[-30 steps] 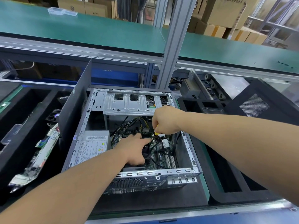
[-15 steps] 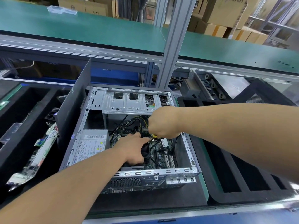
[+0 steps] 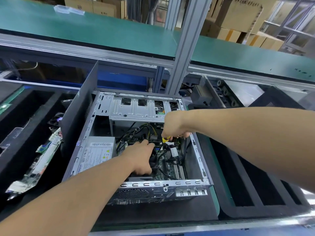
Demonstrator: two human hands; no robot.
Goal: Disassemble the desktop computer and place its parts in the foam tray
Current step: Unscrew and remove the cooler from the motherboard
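From the head view, both hands were down inside the open computer case [image 3: 136, 184]. The right hand [image 3: 173, 125] pinched a yellow-tipped cable connector [image 3: 166, 139]; the left hand [image 3: 141, 157], fingers curled, rested on the CPU cooler [image 3: 154, 160]. Unplugging seemed underway; next, a straight pull, then the foam tray [image 3: 226, 169] right of the hands.

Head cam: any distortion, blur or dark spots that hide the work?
Head view: wide-angle bend curves the green shelf edge; cardboard boxes behind look soft; the foam tray slots are near black; lighting inside the computer case is even; the right hand hides its yellow-tipped object.
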